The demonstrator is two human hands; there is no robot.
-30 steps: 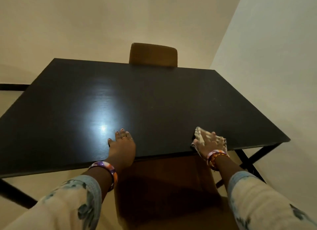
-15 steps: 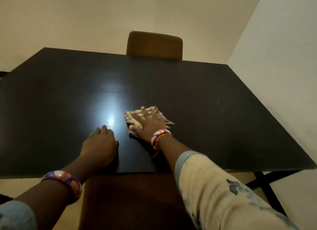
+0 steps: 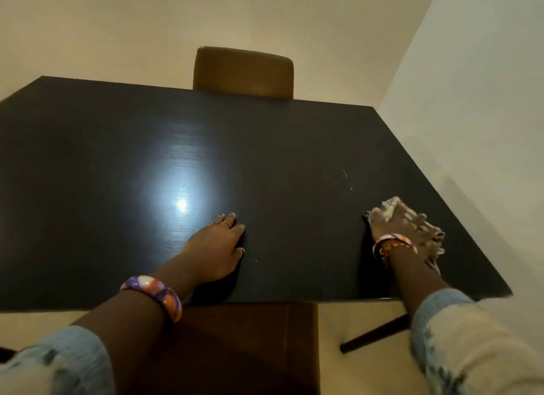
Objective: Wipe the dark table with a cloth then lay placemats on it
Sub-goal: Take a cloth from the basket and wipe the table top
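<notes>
Cloth [image 3: 412, 221] under my flat right hand [image 3: 394, 228] near table's [image 3: 294, 159] right edge; left hand [image 3: 216, 247] flat, fingers straight, near table's front edge.

I have only 1 view, from the camera on the person's head. It looks forward and steeply down across the dark bench [image 3: 265, 159], whose near edge runs across the lower part of the picture. It sits close: both forearms enter from the bottom corners, the left hand [image 3: 216, 249] near the middle, the right hand [image 3: 394, 226] toward the right edge. The wide lens bows the bench edges. At the far side a chair back [image 3: 243, 70] stands against the wall [image 3: 471, 100]. With 1 camera, no overlap.
</notes>
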